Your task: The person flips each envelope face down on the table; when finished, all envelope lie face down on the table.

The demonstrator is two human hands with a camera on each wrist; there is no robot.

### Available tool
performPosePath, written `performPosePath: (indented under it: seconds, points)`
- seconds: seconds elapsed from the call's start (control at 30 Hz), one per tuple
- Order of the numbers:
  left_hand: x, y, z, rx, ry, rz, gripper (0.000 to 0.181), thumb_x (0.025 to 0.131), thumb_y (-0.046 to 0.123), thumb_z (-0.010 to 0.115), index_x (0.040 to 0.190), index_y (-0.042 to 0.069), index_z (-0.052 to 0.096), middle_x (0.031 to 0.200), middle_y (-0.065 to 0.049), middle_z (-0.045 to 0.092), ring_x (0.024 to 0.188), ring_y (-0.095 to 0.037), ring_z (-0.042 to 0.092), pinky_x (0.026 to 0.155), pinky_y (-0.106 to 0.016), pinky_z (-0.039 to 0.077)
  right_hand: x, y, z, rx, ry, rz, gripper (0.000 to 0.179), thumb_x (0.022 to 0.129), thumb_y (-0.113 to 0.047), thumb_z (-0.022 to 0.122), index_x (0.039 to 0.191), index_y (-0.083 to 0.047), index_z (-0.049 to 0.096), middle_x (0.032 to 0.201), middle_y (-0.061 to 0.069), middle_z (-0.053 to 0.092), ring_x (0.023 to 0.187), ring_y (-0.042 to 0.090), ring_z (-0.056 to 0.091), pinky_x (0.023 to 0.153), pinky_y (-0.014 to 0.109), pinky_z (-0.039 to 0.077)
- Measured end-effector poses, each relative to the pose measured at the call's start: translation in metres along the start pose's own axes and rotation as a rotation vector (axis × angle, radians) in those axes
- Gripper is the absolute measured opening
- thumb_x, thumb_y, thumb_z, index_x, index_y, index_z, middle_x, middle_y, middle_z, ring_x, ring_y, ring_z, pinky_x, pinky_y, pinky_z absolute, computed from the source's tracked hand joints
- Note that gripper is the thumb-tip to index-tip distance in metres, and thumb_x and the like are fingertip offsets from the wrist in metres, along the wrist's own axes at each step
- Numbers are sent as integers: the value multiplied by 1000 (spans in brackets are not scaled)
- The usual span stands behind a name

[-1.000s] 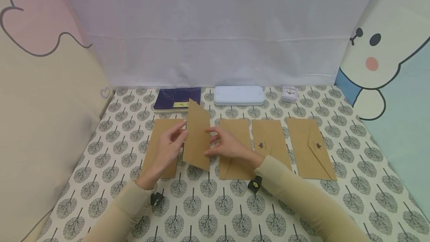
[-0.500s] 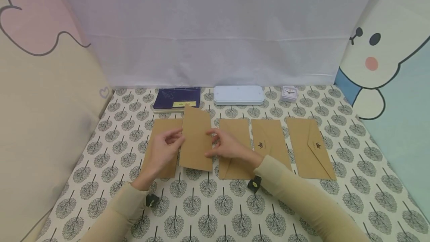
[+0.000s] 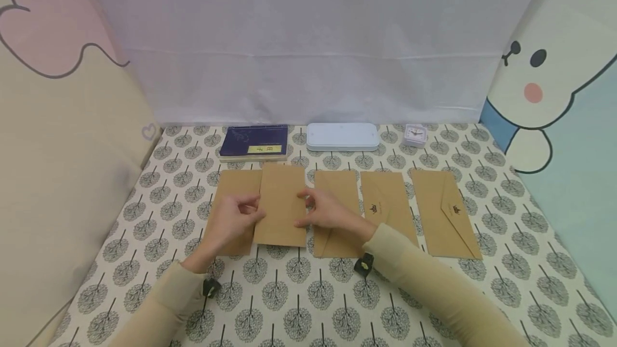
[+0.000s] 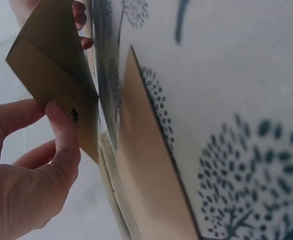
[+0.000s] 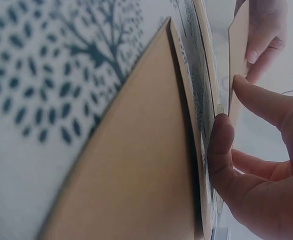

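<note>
Comprises one brown envelope [image 3: 281,205], pinched between the fingers at opposite edges by left hand [image 3: 233,219] and right hand [image 3: 326,210], held tilted over tree-print cloth [image 3: 273,315], and risks creasing from uneven squeezing.

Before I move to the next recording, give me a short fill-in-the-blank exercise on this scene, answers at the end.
1. The left hand and the right hand pinch opposite edges of the held envelope; counting it, the head view shows ____ envelopes.
2. The pale case lies between the dark blue book and a small ____.
3. The emblem on the rightmost envelope shows a ____.

Missing words: five; clock; crown.
</note>
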State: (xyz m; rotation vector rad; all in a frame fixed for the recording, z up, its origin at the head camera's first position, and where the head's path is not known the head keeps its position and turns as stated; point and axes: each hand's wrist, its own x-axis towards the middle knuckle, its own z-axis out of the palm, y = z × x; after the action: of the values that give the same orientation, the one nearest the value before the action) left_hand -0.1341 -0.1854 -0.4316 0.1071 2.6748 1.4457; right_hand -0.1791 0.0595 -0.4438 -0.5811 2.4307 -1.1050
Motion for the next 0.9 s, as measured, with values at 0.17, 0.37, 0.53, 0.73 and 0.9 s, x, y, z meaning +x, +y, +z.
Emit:
performPosePath:
  seconds: [0.17,0.37,0.53,0.73,0.9]
  points:
    - [0,-4,2,18,-75,-43,54,77,13,79,123,-8,58,86,-7,69,73,-19,63,60,-28,55,0,-3,0,-67,3,15,77,70,-31,86,134,-4,52,110,10,61,98,21,56,84,32,48]
    - [-1,-3,6,42,-117,-85,58,76,12,80,125,-8,56,80,-3,66,70,-18,61,61,-29,54,-3,-7,0,-112,1,25,75,70,-30,86,132,-4,53,110,10,60,98,22,56,84,33,47]
    - [-3,-2,8,73,-160,-105,62,76,11,80,127,-9,53,72,-2,64,65,-18,60,56,-30,52,-4,-8,0,-98,-13,47,76,70,-30,86,133,-3,53,113,12,60,101,23,55,87,34,47]
    - [-3,-1,10,120,-208,-100,67,76,13,80,130,-11,50,67,-3,62,59,-17,58,45,-27,45,-3,-9,1,-135,-29,65,76,71,-30,85,133,-2,52,122,15,58,109,26,54,94,36,44]
    - [-2,2,11,187,-220,-81,67,75,16,81,129,-10,52,62,-4,58,50,-15,52,41,-25,40,-2,-10,2,-218,-27,53,75,70,-33,85,131,-1,54,127,14,57,114,26,53,98,37,41]
